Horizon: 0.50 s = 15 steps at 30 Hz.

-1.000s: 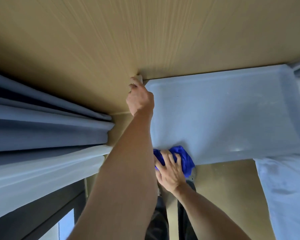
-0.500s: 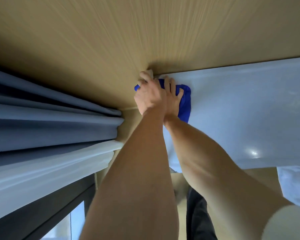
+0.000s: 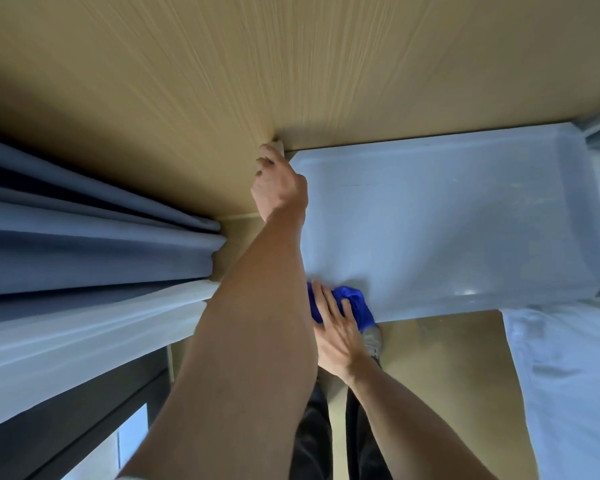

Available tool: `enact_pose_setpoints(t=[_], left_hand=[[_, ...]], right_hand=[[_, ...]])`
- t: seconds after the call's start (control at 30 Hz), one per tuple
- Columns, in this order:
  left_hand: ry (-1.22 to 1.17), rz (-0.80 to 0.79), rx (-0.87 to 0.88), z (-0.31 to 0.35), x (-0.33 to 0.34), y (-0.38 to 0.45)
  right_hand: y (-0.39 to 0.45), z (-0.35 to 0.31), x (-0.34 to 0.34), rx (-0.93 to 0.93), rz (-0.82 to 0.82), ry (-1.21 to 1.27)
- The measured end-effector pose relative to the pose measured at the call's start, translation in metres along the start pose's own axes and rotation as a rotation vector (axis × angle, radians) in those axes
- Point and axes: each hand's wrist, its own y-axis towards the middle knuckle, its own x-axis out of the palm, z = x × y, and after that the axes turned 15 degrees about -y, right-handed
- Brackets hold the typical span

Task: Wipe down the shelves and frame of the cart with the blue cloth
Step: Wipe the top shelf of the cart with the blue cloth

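The cart's white top shelf [image 3: 447, 230] lies below me, a shallow tray with a raised rim. My left hand [image 3: 278, 188] reaches to its far left corner, and the fingers curl round the small white corner post [image 3: 278, 147] of the frame. My right hand [image 3: 340, 336] lies at the shelf's near left edge. Its spread fingers press the bunched blue cloth [image 3: 355, 303] down onto the rim. Part of the cloth is hidden under my left forearm and the right hand's fingers.
Grey and white curtains [image 3: 84, 244] hang close on the left of the cart. White bedding [image 3: 568, 375] lies at the right. A wood-grain wall panel [image 3: 291, 64] stands behind the cart. My shoe [image 3: 373, 341] and dark trousers show below the shelf edge.
My right hand has drawn the blue cloth from the far left corner back to the near left edge of the shelf. The left hand has kept its hold on the corner.
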Motion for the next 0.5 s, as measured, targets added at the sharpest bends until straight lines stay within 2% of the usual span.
enact_pose_setpoints(t=[0.13,0.2,0.33,0.5], left_hand=[[-0.004,0.006,-0.002,-0.001,0.002,0.002],[-0.002,0.004,-0.005,-0.002,0.003,0.003],[0.016,-0.009,-0.020,-0.002,0.007,0.007],[0.024,0.003,-0.023,-0.001,0.008,0.011]], right_hand=[[0.014,0.022,-0.005,-0.147,0.091,-0.121],[0.025,0.029,-0.005,-0.159,0.129,-0.142],[0.087,0.029,-0.020,0.135,0.137,0.011],[0.227,0.053,-0.061,0.479,0.152,0.105]])
